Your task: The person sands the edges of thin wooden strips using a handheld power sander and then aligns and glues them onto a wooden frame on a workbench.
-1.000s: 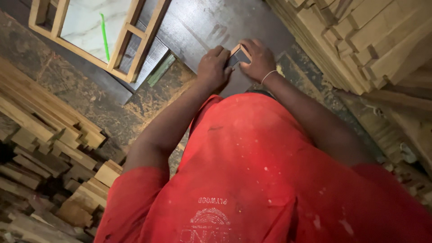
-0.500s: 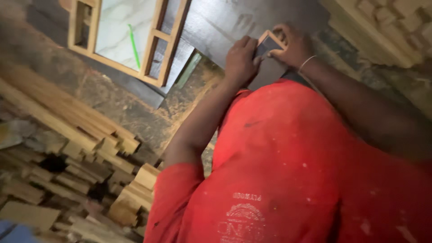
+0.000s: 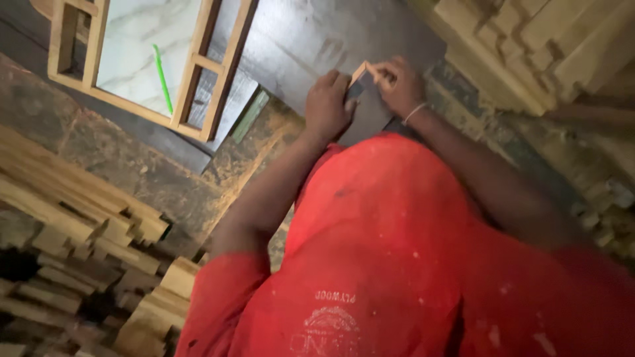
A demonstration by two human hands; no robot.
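upper centre of the frame: my left hand (image 3: 327, 106) and right hand (image 3: 399, 84) both pinch a small wooden piece (image 3: 360, 71), steadying it over the dark board (image 3: 311, 39).

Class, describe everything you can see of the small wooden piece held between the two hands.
The small wooden piece is a thin, pale strip of light wood, tilted, over the dark board. The left hand touches its lower end and the right hand pinches its upper end. Its full shape is hidden by the fingers.
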